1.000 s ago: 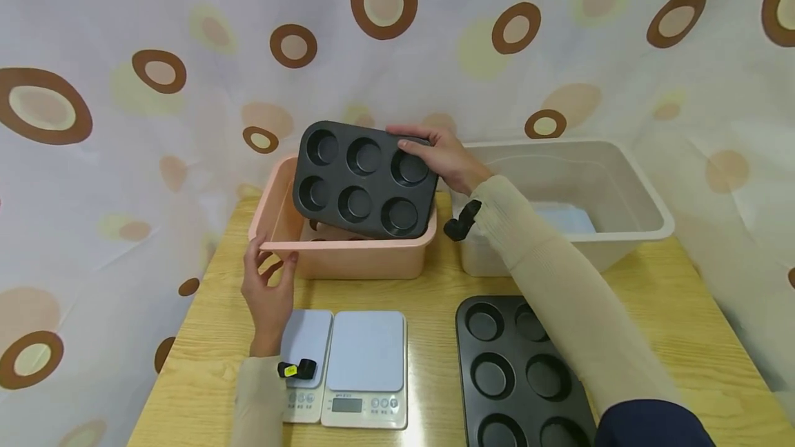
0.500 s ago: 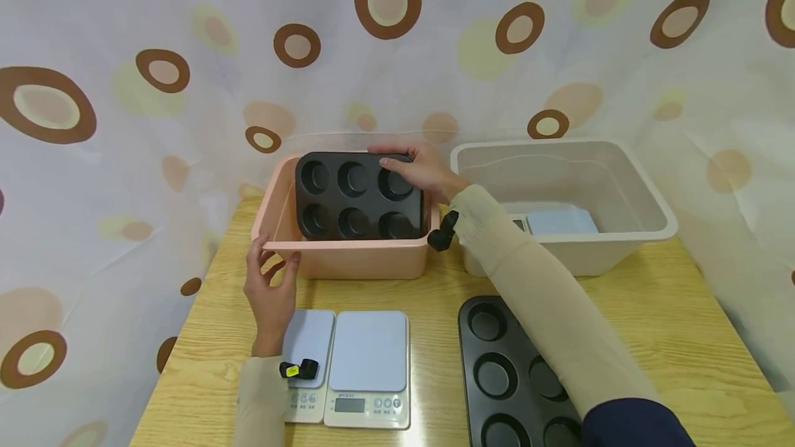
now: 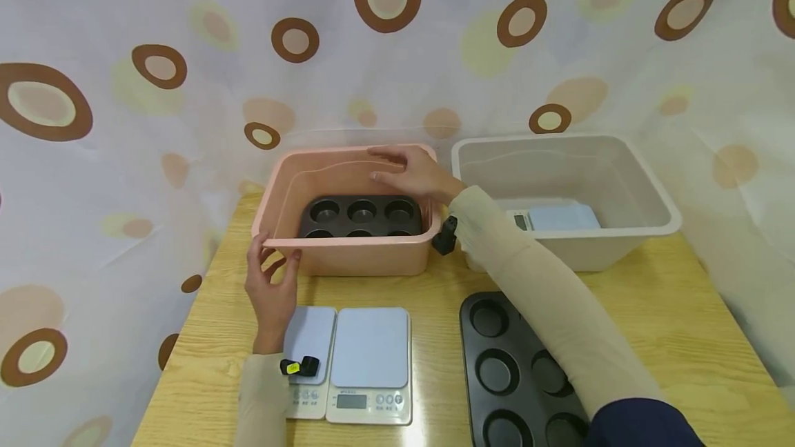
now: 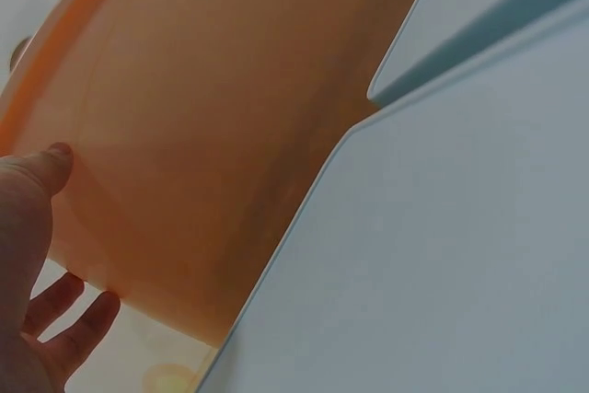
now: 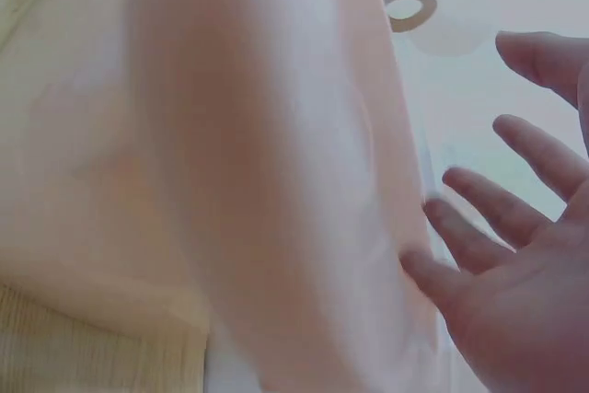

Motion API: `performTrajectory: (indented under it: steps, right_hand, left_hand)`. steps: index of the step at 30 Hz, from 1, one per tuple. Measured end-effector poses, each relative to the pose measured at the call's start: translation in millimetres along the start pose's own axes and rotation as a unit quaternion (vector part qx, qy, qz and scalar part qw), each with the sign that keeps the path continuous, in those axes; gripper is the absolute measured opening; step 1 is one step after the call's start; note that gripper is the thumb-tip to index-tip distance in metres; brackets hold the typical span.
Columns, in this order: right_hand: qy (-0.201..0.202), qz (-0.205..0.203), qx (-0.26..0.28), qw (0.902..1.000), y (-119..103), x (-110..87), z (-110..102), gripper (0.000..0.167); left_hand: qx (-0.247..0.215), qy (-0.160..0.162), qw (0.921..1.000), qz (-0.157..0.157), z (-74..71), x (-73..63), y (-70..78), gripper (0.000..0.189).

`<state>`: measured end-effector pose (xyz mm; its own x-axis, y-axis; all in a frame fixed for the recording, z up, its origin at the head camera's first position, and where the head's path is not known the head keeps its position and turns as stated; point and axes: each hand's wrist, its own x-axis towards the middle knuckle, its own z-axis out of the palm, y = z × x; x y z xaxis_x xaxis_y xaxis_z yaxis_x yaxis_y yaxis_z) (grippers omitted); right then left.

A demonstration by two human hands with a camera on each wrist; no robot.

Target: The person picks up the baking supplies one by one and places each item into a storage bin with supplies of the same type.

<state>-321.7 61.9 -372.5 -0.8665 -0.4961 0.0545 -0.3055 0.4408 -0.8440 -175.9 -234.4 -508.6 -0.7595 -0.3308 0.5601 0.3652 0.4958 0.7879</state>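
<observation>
In the head view, a dark six-cup muffin pan [image 3: 344, 225] lies low inside the pink plastic bin [image 3: 360, 259], its near part hidden behind the front wall. My left hand [image 3: 271, 299] holds the bin's front left corner; the left wrist view has the thumb [image 4: 57, 165] on the outer wall and fingertips at its edge. Over the bin's right end, my right hand [image 3: 417, 174] hovers above the pan with nothing in its grasp. Its fingers are spread and relaxed in the right wrist view, beside the pink wall [image 5: 248, 181].
A beige bin [image 3: 577, 252] stands to the right, with a kitchen scale [image 3: 564, 218] inside. Two more scales, one whole [image 3: 369, 350] and one partly covered [image 3: 308, 340], lie in front of the pink bin. Another muffin pan [image 3: 493, 344] sits under the right forearm.
The muffin pan has gone from raised and tilted in my right hand down into the pink bin, and that hand has let go. My left hand keeps its place on the corner.
</observation>
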Motion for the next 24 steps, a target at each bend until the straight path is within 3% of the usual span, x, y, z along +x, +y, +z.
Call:
performTrajectory:
  steps: [3, 11, 24]
  right_hand:
    - [-0.003, -0.012, 0.027, 0.9996, -1.8, -4.0, -5.3, 0.066]
    - [-0.014, -0.027, 0.08, 0.9963, -2.1, -27.5, -19.0, 0.08]
    - [0.012, -0.046, 0.073, 0.9962, -3.8, -80.1, -35.5, 0.099]
  left_hand:
    - [0.008, 0.003, 0.9999, -0.009, 0.5, 0.8, -12.2, 0.068]
    - [0.011, -0.003, 0.9998, -0.018, 1.4, 0.2, -9.6, 0.067]
    - [0.0, -0.014, 0.9997, -0.019, -2.2, -2.3, -9.4, 0.067]
